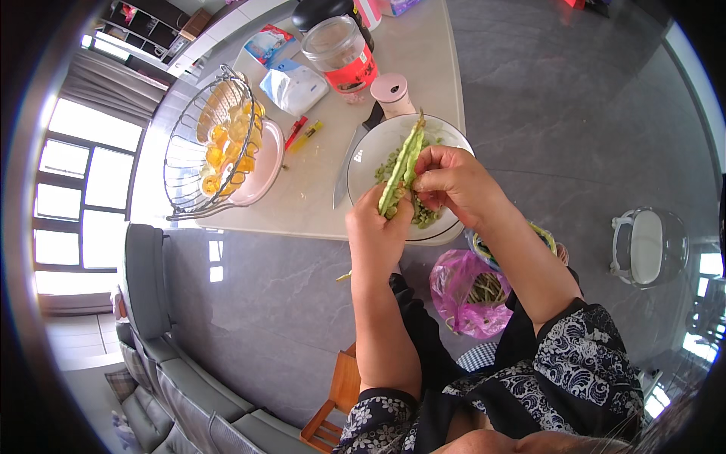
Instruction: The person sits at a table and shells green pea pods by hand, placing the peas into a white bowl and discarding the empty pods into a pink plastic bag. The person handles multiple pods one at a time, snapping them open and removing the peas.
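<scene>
My left hand (379,222) grips the lower end of a green bean pod (400,167), which is split lengthwise and points away from me. At the pod's right side, my right hand (451,181) pinches one half between thumb and fingers. Both hands are above a white plate or shallow bowl (363,144) with a dark rim, at the table's near corner. Shelled green beans (426,217) lie in it, partly hidden by my hands. A knife (347,164) with a black handle rests on the table just left of the bowl.
A wire basket of wrapped yellow items (227,150) stands left on the table (306,213), beside a pink basin (272,164). Beyond the bowl are a pink-lidded canister (390,91) and a clear jar (340,54). Below the table edge sits a pink plastic bag (448,278) holding pods (486,288).
</scene>
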Demonstrator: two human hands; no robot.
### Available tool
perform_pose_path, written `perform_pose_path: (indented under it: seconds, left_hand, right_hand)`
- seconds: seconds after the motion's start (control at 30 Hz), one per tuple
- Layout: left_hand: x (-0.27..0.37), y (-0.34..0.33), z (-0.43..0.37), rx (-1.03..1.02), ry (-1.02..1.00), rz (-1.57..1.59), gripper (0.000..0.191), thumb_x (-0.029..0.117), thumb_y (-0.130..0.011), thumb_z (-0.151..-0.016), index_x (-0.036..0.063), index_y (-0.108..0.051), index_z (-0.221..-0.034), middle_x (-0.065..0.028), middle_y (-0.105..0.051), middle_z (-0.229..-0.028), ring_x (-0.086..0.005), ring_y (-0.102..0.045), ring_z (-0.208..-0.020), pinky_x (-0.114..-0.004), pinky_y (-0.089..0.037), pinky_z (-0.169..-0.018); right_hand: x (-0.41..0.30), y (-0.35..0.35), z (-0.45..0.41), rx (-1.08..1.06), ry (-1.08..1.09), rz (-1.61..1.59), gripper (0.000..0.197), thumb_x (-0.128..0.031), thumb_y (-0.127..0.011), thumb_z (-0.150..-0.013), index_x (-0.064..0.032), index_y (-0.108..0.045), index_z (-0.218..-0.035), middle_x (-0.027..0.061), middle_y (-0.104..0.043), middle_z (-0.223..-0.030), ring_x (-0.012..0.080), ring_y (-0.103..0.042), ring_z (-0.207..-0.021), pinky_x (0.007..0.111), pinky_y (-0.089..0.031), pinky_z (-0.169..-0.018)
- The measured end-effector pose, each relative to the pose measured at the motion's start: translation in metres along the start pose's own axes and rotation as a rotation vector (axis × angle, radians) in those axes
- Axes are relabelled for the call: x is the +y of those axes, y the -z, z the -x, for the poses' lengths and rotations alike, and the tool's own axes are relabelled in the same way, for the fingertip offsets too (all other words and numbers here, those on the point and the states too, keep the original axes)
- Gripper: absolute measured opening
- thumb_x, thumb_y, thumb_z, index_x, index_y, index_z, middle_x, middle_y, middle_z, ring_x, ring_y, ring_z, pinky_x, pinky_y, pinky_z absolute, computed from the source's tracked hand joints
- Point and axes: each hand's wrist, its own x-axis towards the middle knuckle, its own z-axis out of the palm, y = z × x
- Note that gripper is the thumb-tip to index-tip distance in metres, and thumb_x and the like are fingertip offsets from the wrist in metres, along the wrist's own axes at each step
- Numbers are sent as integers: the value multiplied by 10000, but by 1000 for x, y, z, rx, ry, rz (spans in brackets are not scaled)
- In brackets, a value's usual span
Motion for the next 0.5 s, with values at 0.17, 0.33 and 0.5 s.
perform_pose_path:
  seconds: [0.17, 0.33, 0.5]
  left_hand:
    - [5, 3, 0, -46, 144, 98, 119, 48, -585, -798, -45, -623, -861, 18, -533, -619, -44, -457, -565, -215, -378, -505]
    - [-1, 4, -1, -29, 159, 173, 119, 78, -591, -787, -33, -595, -827, -17, -518, -567, -54, -429, -511, -241, -366, -463]
    - [3, 3, -2, -42, 129, 122, 81, 46, -586, -792, -24, -605, -829, 17, -525, -608, -45, -447, -550, -215, -368, -490]
  right_hand:
    - [1, 3, -3, -10, -52, -68, 140, 37, -527, -721, 15, -521, -859, 64, -523, -665, 133, -508, -520, 256, -407, -452]
    - [5, 5, -8, -59, -116, -93, 131, 42, -518, -712, 2, -513, -837, 63, -522, -650, 142, -514, -525, 261, -404, -454]
    - [7, 3, -8, -69, -110, -162, 99, 11, -511, -728, -12, -511, -824, 62, -519, -669, 142, -503, -520, 261, -384, -444]
